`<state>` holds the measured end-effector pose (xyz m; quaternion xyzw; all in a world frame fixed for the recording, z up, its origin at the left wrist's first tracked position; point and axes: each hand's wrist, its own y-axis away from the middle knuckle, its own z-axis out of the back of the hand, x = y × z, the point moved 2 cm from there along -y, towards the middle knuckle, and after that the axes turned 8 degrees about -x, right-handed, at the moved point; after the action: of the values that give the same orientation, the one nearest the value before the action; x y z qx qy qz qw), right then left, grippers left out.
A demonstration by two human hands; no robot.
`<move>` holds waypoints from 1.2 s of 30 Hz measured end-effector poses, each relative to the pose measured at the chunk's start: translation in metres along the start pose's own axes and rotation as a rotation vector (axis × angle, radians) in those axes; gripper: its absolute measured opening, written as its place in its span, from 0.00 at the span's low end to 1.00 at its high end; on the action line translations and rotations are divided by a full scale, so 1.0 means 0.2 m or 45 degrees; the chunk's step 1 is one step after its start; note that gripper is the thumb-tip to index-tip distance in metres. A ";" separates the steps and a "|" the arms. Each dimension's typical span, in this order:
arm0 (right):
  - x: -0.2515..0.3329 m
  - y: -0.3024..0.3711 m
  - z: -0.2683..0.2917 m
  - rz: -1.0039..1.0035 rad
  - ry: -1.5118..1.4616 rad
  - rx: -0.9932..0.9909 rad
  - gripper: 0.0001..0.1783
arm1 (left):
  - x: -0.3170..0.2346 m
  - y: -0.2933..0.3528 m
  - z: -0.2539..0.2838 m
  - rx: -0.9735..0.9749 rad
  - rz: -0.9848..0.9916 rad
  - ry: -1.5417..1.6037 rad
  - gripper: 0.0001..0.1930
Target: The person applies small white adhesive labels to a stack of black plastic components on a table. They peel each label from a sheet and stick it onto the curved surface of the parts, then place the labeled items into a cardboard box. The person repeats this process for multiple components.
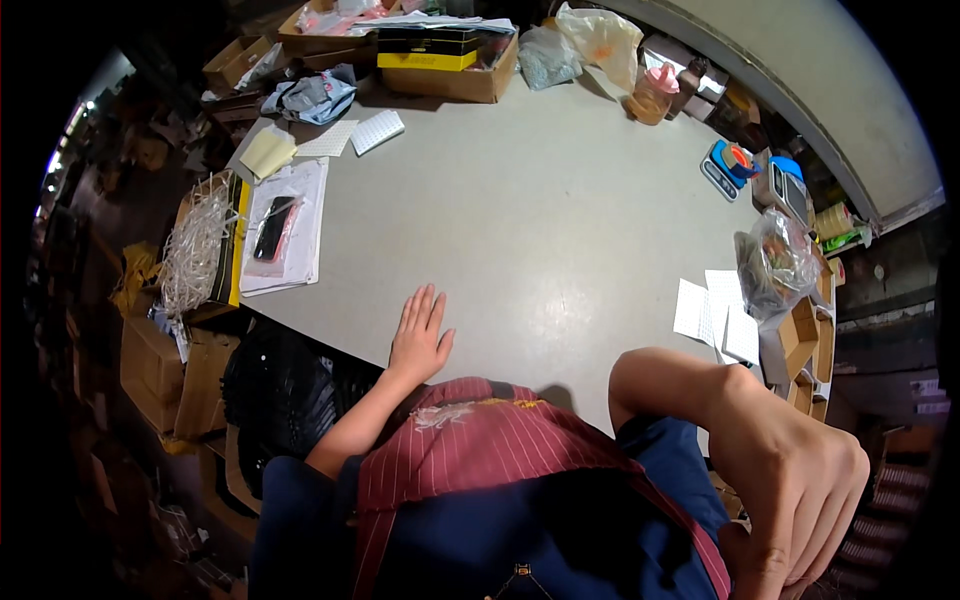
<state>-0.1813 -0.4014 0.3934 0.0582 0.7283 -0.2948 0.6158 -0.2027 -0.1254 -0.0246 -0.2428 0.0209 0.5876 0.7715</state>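
Observation:
My left hand [420,335] lies flat on the near edge of the grey table [480,220], palm down with the fingers stretched out, holding nothing. At the lower right my right hand [800,480] is raised close to the camera, off the table's near right corner. Its fingers are bent down and pressed together; what they hold, if anything, is hidden beneath the hand. Beyond the right wrist, small white printed sheets [693,310] and a white pad [740,335] lie on the table. A striped red apron [470,440] covers my front.
At left lie a phone in a clear bag [272,230] on papers and a box of shredded strips [200,245]. Boxes [445,85] and plastic bags [550,58] line the back. At right are a pink-lidded jar [653,95], blue scale [728,170] and cardboard tray [800,340].

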 end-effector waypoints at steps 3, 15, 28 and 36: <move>-0.02 0.01 -0.01 0.104 0.055 0.021 0.16 | 0.00 0.00 0.02 0.005 0.020 -0.006 0.34; 0.09 0.01 -0.01 -1.311 -0.630 -0.338 0.18 | 0.00 0.00 0.02 0.024 0.029 -0.005 0.34; 0.06 -0.04 -0.04 -1.807 -0.401 -0.244 0.17 | 0.00 0.00 0.00 0.003 0.015 -0.009 0.34; 0.15 -0.08 -0.02 -1.778 -0.279 -0.168 0.17 | -0.01 -0.01 0.02 -0.012 0.018 -0.020 0.33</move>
<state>-0.1993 -0.4206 0.3713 -0.4898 0.5456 -0.5801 0.3548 -0.2025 -0.1262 -0.0192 -0.2417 0.0139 0.5951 0.7664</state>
